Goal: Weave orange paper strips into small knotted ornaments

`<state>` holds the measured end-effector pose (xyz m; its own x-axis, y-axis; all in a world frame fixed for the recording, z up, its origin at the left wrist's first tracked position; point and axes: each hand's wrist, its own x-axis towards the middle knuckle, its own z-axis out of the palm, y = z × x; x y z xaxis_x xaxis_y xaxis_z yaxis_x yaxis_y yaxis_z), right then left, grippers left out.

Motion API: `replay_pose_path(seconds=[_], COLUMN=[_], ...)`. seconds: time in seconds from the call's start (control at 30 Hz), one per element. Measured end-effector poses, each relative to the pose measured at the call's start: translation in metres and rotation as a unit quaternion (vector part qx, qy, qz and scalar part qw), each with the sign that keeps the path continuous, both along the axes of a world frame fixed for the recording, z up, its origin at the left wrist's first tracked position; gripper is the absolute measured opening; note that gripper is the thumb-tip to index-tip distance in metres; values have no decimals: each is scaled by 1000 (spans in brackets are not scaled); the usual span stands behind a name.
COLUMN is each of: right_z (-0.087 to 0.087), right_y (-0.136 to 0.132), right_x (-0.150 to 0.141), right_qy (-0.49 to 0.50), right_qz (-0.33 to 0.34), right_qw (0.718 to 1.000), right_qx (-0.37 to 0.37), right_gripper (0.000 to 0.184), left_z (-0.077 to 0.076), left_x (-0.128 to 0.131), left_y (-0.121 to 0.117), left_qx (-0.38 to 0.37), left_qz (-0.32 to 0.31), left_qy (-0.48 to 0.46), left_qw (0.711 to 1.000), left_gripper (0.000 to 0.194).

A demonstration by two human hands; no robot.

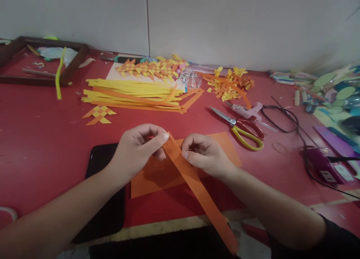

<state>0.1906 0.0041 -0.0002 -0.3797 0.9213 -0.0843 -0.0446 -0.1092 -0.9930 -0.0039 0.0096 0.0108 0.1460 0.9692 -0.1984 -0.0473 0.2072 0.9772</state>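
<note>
two hands [140, 144] [206, 154] pinch one plain orange strip [194, 182]

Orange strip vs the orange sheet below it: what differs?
Shape: the strip is long and narrow; the sheet is much broader. Pose: the strip slants, held up in the hands; the sheet lies on the red table. Shared: both are orange and look like paper.

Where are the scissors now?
Head view, right of centre: the scissors lie on the red table, beside the pink glue gun, beyond the right hand.
</note>
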Motion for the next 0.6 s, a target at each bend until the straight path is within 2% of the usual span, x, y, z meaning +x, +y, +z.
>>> replay_pose_path(seconds=[0.23, 0.43, 0.5, 0.53, 0.6], right_z=[1, 3, 4, 3, 3], right_y=[1, 1, 1, 1, 0], right_x=[0, 4, 5, 5, 4], right_qy=[-29, -65, -58, -49, -31], right_qz=[4, -9, -21, -28, -35], right_qw=[1000, 998, 998, 998, 999], right_qx=[-10, -9, -7, -5, 1], right_gripper=[7, 6, 6, 6, 6], left_z=[-5, -3, -1, 0, 3], left_x=[0, -4, -2, -1, 1], left_y=[9, 16, 13, 11, 7], left_qx=[43, 45, 13, -14, -80], left_qz=[143, 200, 176, 140, 1], left_qy=[-90, -141, -155, -157, -146], left_qw=[985, 969, 972, 977, 986], left_gripper=[9, 9, 23, 31, 39])
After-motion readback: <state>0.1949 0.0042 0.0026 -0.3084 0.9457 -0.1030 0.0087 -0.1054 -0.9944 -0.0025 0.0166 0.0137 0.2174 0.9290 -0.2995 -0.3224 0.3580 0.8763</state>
